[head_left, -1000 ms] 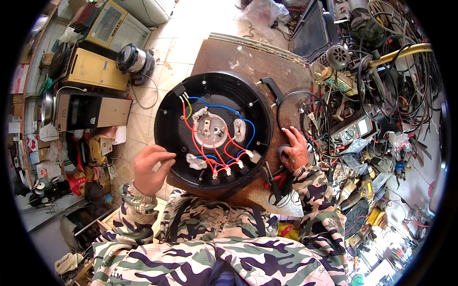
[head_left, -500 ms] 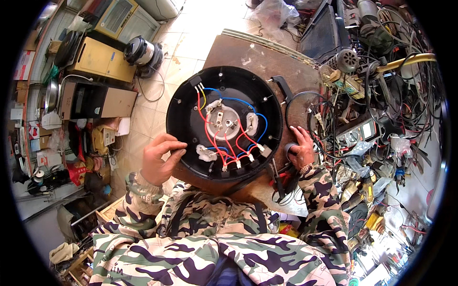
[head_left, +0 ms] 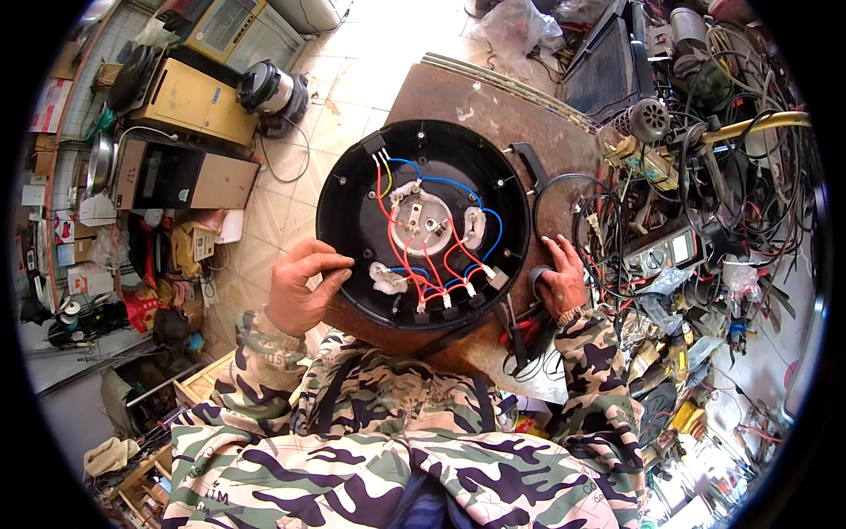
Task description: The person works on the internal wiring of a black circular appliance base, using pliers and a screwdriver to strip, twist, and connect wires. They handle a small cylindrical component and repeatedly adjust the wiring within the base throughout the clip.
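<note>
A round black plastic housing [head_left: 352, 167] lies open side up, with red, blue and yellow-green wires inside. In its middle sits a pale round metal disc [head_left: 432, 244] with small terminals, and whitish lumps of filler [head_left: 388, 280] surround several fixings. A row of white connectors [head_left: 447, 302] lines the near wall. My left hand [head_left: 304, 286] hovers over the left rim, thumb and forefinger drawn into a pinch; anything between the tips is too small to make out. My right hand [head_left: 561, 280] lies beside the right rim, fingers stretched out, thumb near a small dark curved part [head_left: 536, 276].
The housing rests on a brown board [head_left: 564, 141]. A black handle [head_left: 526, 166] juts from its far right side. Looped black cables [head_left: 608, 207], a multimeter [head_left: 674, 251] and heaped parts crowd the right. Across the tiled floor at left stand a cooker [head_left: 267, 93] and a microwave [head_left: 167, 176].
The whole view has shifted slightly, so the housing and board appear a little farther right. My left thumb and forefinger keep their pinch at the rim; my right hand stays beside the housing.
</note>
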Demonstrator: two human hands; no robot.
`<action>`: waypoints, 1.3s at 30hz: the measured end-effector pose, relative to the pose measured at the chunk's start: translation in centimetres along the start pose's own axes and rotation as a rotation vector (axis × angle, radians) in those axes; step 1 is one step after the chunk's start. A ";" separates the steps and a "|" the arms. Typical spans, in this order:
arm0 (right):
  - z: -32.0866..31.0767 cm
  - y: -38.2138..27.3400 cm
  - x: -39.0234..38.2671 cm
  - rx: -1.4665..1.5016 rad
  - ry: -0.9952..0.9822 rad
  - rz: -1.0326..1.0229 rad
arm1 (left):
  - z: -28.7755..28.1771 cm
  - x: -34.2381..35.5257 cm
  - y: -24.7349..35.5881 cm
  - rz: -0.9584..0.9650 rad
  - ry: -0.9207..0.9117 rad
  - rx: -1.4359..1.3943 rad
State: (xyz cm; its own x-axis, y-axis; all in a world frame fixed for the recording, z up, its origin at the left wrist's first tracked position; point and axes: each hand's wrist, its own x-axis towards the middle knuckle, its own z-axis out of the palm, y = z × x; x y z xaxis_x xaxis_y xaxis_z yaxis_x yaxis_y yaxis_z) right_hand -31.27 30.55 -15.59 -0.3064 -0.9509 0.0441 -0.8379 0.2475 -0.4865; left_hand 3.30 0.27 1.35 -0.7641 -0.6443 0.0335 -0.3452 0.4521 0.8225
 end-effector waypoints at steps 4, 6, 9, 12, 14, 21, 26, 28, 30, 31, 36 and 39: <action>-2.7 -1.1 0.0 0.016 0.006 0.026 | -0.1 -0.1 0.1 -0.014 -0.009 -0.008; -4.2 -1.4 -0.3 0.102 0.084 0.003 | -0.3 -0.1 0.0 -0.004 -0.013 -0.001; -9.2 -7.2 1.4 0.257 0.249 0.257 | -0.1 -0.1 -0.6 0.026 -0.005 -0.002; -12.8 -14.6 6.1 0.441 0.361 0.229 | -0.3 -0.1 -0.3 0.055 0.022 -0.007; -12.8 -18.2 9.2 0.426 0.354 0.134 | -0.2 0.0 -0.1 0.049 0.026 -0.028; -6.5 -22.9 16.9 0.338 0.347 0.045 | -0.6 0.2 -0.1 0.072 0.021 -0.098; -3.8 -23.3 18.3 0.181 0.366 0.130 | -0.6 0.4 -0.7 0.114 0.009 -0.139; -3.7 -23.6 18.3 0.176 0.342 0.192 | -0.9 0.6 -1.0 0.157 -0.003 -0.139; -3.6 -23.8 18.3 0.137 0.341 0.209 | -1.1 0.8 -1.3 0.178 -0.018 -0.162; -3.7 -24.0 18.4 0.126 0.340 0.222 | -1.2 1.2 -1.5 0.197 -0.024 -0.171; -3.8 -24.9 18.6 0.016 0.336 0.229 | -1.6 1.6 -2.2 0.279 -0.067 -0.188; -4.1 -25.2 18.9 -0.052 0.285 0.190 | -1.8 1.7 -2.4 0.291 -0.086 -0.214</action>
State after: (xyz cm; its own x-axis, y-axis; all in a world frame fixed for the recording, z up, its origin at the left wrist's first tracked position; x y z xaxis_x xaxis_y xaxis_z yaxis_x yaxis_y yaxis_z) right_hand -17.81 7.09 1.06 -0.5669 -0.7984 0.2028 -0.7736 0.4314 -0.4643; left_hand 3.76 -3.00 0.44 -0.8594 -0.4499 0.2430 0.0077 0.4638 0.8859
